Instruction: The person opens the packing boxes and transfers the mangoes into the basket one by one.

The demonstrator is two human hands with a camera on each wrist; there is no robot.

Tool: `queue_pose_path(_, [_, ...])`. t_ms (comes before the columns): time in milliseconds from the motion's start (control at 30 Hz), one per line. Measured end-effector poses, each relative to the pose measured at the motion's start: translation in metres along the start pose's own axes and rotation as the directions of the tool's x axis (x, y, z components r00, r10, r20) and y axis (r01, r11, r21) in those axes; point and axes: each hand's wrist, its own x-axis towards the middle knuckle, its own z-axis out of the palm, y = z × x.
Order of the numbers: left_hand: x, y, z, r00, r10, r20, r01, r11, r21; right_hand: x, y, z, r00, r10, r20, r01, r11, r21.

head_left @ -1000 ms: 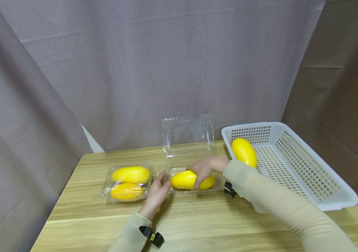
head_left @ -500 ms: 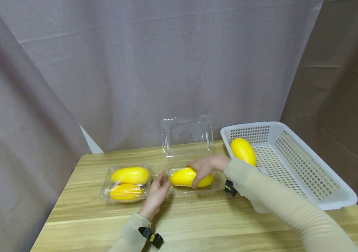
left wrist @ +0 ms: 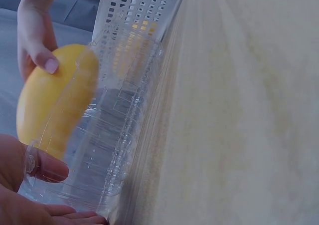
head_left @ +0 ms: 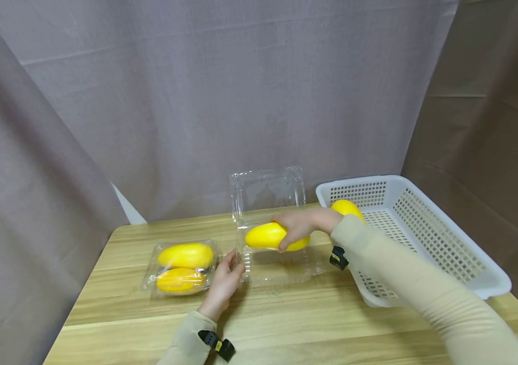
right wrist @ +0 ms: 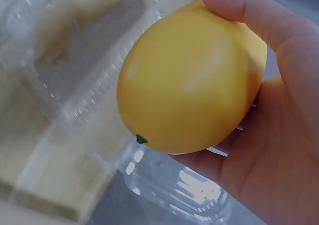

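Note:
My right hand [head_left: 296,224] grips a yellow mango [head_left: 264,236], thumb on the near side and fingers over the far side. In the right wrist view the mango [right wrist: 184,80] shows a small green stem end. It hangs above the base of a clear plastic clamshell box [head_left: 282,277], whose lid [head_left: 267,192] stands raised at the back. My left hand [head_left: 225,280] pinches the left wall of that box; the left wrist view has the thumb [left wrist: 54,169] inside the wall and the other fingers outside, low down. Inside the base, no fruit shows.
Left of my left hand lies a closed clear box [head_left: 148,279] with two yellow mangoes [head_left: 185,255] inside. A white perforated basket [head_left: 491,289] stands at the right, holding another mango [head_left: 345,207] partly hidden by my right arm. A grey curtain [head_left: 186,126] hangs behind the wooden table [head_left: 286,324].
The right hand has raised the mango from the clamshell base to a height above it. The left hand keeps its hold on the box's left wall.

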Motion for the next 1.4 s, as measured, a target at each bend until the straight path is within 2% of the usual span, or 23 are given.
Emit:
queue_pose_path(133, [0.000,0.000,0.001,1.000,0.012,0.006,-0.012,1.000,-0.022,-0.008,0.004,-0.013,0.999,0.004,-0.054,-0.004,1.000,0.002])
queue_pose_path(267, [-0.001,0.001,0.001,1.000,0.007,0.002,-0.007,1.000,-0.025,-0.018,0.011,-0.022,0.995,0.040,-0.088,-0.035,0.998,0.057])
queue_pose_path(667, [0.001,0.003,0.001,1.000,0.003,0.008,-0.003,1.000,0.014,-0.051,0.041,-0.048,0.977,0.116,-0.180,-0.099,0.990,0.100])
queue_pose_path(767, [0.001,0.002,0.001,1.000,0.006,0.011,-0.006,1.000,0.005,-0.060,0.048,-0.053,0.963,0.129,-0.239,-0.109,0.990,0.094])
queue_pose_path(867, [0.003,0.002,0.000,1.000,0.012,0.008,-0.012,1.000,0.005,-0.068,0.057,-0.055,0.939,0.145,-0.311,-0.123,0.989,0.088])
queue_pose_path(1000, [0.002,0.002,0.000,1.000,0.014,0.006,-0.014,1.000,0.007,-0.079,0.074,-0.058,0.914,0.173,-0.367,-0.147,0.984,0.098])
queue_pose_path(1233, [0.001,0.002,-0.004,1.000,0.003,0.003,-0.003,1.000,-0.002,-0.095,0.104,-0.057,0.888,0.236,-0.394,-0.194,0.970,0.146])
queue_pose_path(1400, [0.001,0.001,-0.005,1.000,0.004,0.005,-0.003,1.000,-0.017,-0.107,0.125,-0.050,0.868,0.317,-0.383,-0.247,0.944,0.220])
